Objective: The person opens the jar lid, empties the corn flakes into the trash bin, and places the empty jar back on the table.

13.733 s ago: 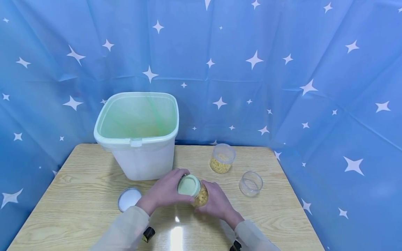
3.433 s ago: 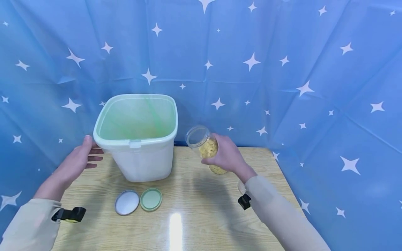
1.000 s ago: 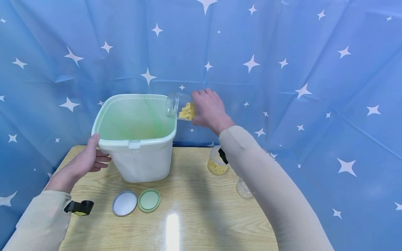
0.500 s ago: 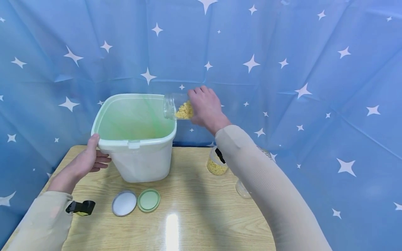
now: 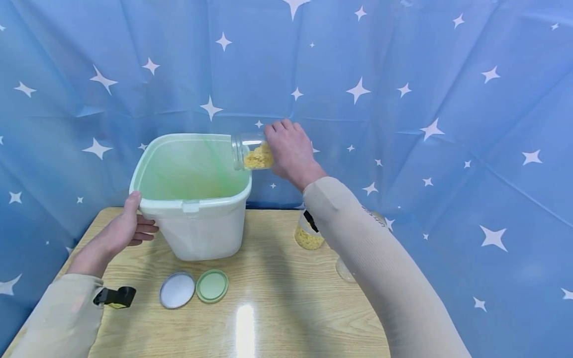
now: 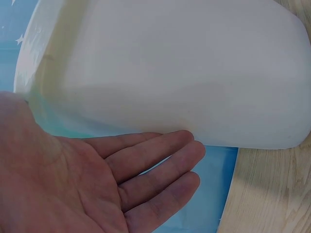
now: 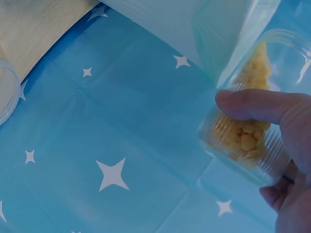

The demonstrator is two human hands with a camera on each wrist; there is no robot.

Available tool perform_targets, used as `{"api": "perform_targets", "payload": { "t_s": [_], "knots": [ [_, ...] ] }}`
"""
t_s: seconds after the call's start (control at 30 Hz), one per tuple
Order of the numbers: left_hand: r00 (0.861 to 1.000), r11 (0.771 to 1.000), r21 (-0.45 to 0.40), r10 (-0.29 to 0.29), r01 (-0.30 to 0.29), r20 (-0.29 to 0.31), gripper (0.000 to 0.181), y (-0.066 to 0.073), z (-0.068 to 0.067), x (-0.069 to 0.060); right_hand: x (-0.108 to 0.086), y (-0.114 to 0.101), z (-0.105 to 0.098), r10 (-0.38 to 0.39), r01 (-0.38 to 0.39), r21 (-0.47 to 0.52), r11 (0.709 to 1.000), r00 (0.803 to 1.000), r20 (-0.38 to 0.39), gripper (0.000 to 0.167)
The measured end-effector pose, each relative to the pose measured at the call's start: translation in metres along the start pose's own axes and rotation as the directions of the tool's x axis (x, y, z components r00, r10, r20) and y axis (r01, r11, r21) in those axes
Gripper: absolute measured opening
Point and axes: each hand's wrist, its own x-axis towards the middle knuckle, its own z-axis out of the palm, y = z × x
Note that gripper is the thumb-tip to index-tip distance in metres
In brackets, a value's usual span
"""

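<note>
In the head view my right hand [image 5: 293, 154] grips a clear jar [image 5: 250, 140] of small yellow pieces from behind its base. The jar lies nearly level, its uncapped mouth over the right rim of a white bin [image 5: 203, 231] with a pale green inside. Yellow pieces [image 7: 248, 141] rest along the jar's lower side, and none are seen falling. My left hand [image 5: 118, 228] is at the bin's front left corner, thumb on the rim. Its fingers [image 6: 163, 172] stretch out nearly straight beside the outer wall in the left wrist view.
A white disc-shaped lid [image 5: 177, 290] and a green lid [image 5: 212, 286] lie on the wooden table [image 5: 264, 318] before the bin. Under my right forearm stand a clear container [image 5: 308, 238] of yellow bits and a partly hidden clear cup [image 5: 343, 270]. A starry blue curtain [image 5: 403, 124] hangs behind.
The green lid, on the jar at first, now lies on the table. My right hand lifted and tipped the jar; lately it edged left and pieces slid mouthward. My left hand moved to the bin.
</note>
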Motion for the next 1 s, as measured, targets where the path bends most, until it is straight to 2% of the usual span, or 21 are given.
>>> {"api": "perform_targets", "payload": {
  "t_s": [0.13, 0.3, 0.67, 1.0],
  "knots": [
    [1.000, 1.000, 0.010, 0.011, -0.011, -0.010, 0.103, 0.0003, 0.0001, 0.0000, 0.0004, -0.0011, -0.0002, -0.014, 0.013, -0.015, 1.000, 0.999, -0.033, 0.060],
    [1.000, 1.000, 0.012, 0.008, -0.008, -0.006, 0.102, 0.0004, -0.0003, -0.0002, 0.0019, -0.0034, -0.0019, -0.022, 0.021, -0.032, 0.999, 0.999, -0.038, 0.056],
    [1.000, 1.000, 0.007, -0.002, 0.002, -0.003, 0.100, 0.0006, 0.0006, -0.0007, 0.0053, -0.0061, 0.0004, -0.045, 0.042, -0.071, 0.997, 0.998, -0.043, 0.068],
    [1.000, 1.000, 0.009, 0.000, 0.000, -0.011, 0.100, 0.0007, 0.0019, -0.0004, 0.0054, -0.0085, 0.0013, -0.046, 0.043, -0.080, 0.996, 0.998, -0.040, 0.066]
  ]
}}
